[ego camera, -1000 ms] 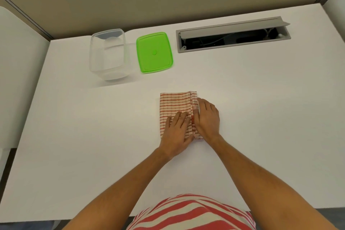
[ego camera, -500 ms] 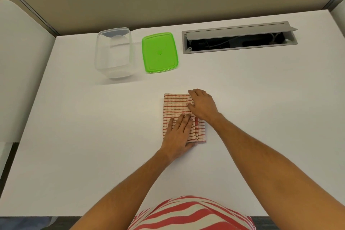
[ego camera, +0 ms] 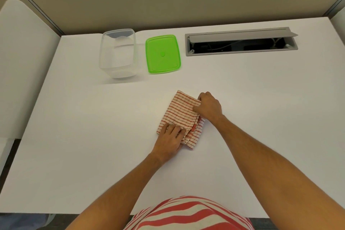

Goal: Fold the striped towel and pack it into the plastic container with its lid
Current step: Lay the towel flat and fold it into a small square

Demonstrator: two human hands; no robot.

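Note:
The red-and-white striped towel [ego camera: 180,114] lies folded in a narrow bundle at the middle of the white table, turned at a slant. My left hand [ego camera: 170,139] grips its near end, fingers curled over the cloth. My right hand [ego camera: 209,107] pinches its far right corner. The clear plastic container [ego camera: 118,54] stands open and upright at the back left. Its green lid [ego camera: 163,53] lies flat just to the right of it, apart from the towel.
A grey cable hatch [ego camera: 240,42] with its flap raised is set into the table [ego camera: 84,145] at the back right. A beige partition runs along the far edge. A white panel stands to the left of the table.
My right hand slid from the towel's right edge to its far corner and closed on it. My left hand drew back to the near end. The towel has turned askew.

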